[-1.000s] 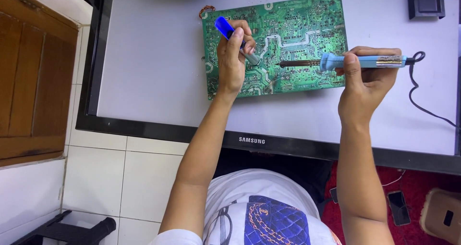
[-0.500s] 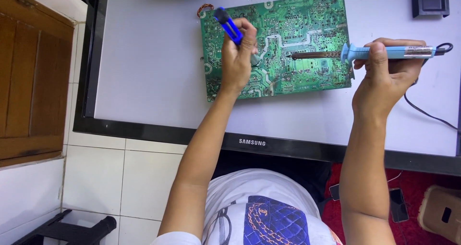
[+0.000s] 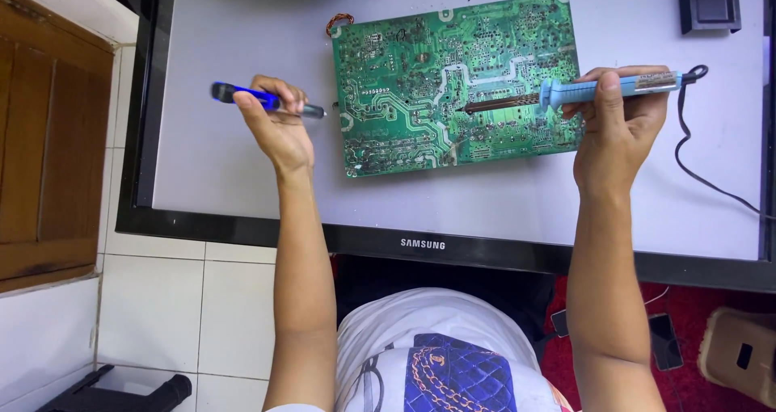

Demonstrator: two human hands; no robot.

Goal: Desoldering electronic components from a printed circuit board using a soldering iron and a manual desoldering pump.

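Two tools are gripped over the tabletop (image 3: pixel 226 178): a soldering iron (image 3: pixel 598 89) clamped in the right hand (image 3: pixel 618 125), tip on the green circuit board (image 3: pixel 457 81), and a blue desoldering pump (image 3: pixel 263 101) clasped in the left hand (image 3: pixel 279 125) beside the board, so a heating step is judged underway, with the pump's nozzle needed at the joint.

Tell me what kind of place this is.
Likely an informal electronics repair spot on a tiled floor. A bare green circuit board lies on a flat-screen panel used as a bench; the right hand holds a corded soldering iron.

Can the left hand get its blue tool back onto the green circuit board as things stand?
Probably yes. The left hand holds the blue tool just off the circuit board's left edge, tip pointing at it, with only bare grey surface between.
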